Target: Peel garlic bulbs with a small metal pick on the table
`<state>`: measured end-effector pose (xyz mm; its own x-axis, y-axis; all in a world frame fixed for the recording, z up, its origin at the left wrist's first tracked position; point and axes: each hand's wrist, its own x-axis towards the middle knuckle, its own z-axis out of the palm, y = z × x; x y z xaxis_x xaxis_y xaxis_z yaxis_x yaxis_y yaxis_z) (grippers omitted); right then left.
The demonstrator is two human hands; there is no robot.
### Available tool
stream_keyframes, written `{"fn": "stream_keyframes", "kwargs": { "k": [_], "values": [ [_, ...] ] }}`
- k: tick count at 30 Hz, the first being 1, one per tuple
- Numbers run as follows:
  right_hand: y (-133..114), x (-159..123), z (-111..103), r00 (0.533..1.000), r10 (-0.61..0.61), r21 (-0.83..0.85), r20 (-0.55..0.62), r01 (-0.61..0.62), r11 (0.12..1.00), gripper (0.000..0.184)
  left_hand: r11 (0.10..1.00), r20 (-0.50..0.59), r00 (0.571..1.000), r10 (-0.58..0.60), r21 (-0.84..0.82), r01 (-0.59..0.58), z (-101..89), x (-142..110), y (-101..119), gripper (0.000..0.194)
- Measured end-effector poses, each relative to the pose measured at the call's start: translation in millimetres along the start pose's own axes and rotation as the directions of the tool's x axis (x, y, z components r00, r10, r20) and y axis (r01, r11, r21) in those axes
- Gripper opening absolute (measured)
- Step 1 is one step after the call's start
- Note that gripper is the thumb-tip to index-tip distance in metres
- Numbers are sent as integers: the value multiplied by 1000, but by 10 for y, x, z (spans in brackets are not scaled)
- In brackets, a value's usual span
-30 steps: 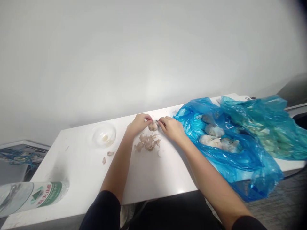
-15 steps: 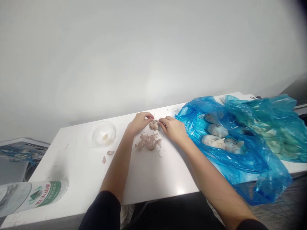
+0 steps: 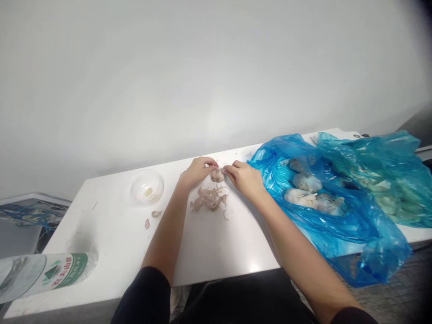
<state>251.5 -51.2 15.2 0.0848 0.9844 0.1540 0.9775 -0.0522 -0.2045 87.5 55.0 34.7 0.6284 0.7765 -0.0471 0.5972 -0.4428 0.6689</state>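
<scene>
Between my hands sits a papery garlic bulb [image 3: 218, 176], held up just above the white table [image 3: 111, 238]. My left hand [image 3: 198, 172] grips it from the left. My right hand [image 3: 245, 178] pinches a thin metal tool [image 3: 222, 169] against its top; the tool is mostly hidden by my fingers. Below the hands lies a heap of garlic peel [image 3: 208, 199]. Two loose cloves [image 3: 155, 213] lie further left, and a clear glass bowl [image 3: 146, 186] holds pale peeled cloves. Several whole garlic bulbs [image 3: 306, 182] rest in an open blue plastic bag [image 3: 324, 229] beside my right hand.
A lying plastic water bottle [image 3: 50, 272] with a green label sits at the table's near left corner. A second blue bag [image 3: 378, 180] bulges at the far right. The bags hang past the table's near edge, above a grey floor.
Both hands stay on the garlic bulb, with only slight finger movement. The whole view has shifted a little, so the table and bags sit slightly differently in the frame.
</scene>
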Motion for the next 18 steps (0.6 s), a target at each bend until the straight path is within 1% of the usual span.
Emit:
{"fn": "stream_keyframes", "kwargs": {
  "k": [7, 9, 11, 13, 15, 16, 18],
  "values": [
    [-7, 2, -1, 1000, -4, 8, -16, 4, 1000, 35, 1000, 28, 1000, -2, 22, 1, -7, 6, -5, 28],
    [2, -4, -49, 999, 8, 36, -35, -7, 999, 34, 999, 50, 999, 4, 45, -6, -8, 5, -8, 30],
    [37, -49, -152, 998, 40, 83, -58, -35, 996, 33, 997, 71, 997, 20, 69, -25, 1, 7, -15, 30],
    [106, -164, -306, 994, 87, 138, -71, -77, 987, 31, 995, 78, 996, 44, 91, -51, 19, 16, -20, 29],
    [209, -365, -482, 989, 136, 182, -58, -123, 976, 29, 990, 66, 995, 76, 116, -84, 39, 26, -11, 24],
    [270, -494, -566, 983, 179, 180, -50, -167, 969, 30, 986, 59, 993, 98, 131, -105, 44, 28, 6, 22],
    [402, -780, -706, 945, 324, 147, -52, -314, 938, 30, 975, 50, 986, 156, 152, -162, 37, 14, 82, 20]
  ]
}}
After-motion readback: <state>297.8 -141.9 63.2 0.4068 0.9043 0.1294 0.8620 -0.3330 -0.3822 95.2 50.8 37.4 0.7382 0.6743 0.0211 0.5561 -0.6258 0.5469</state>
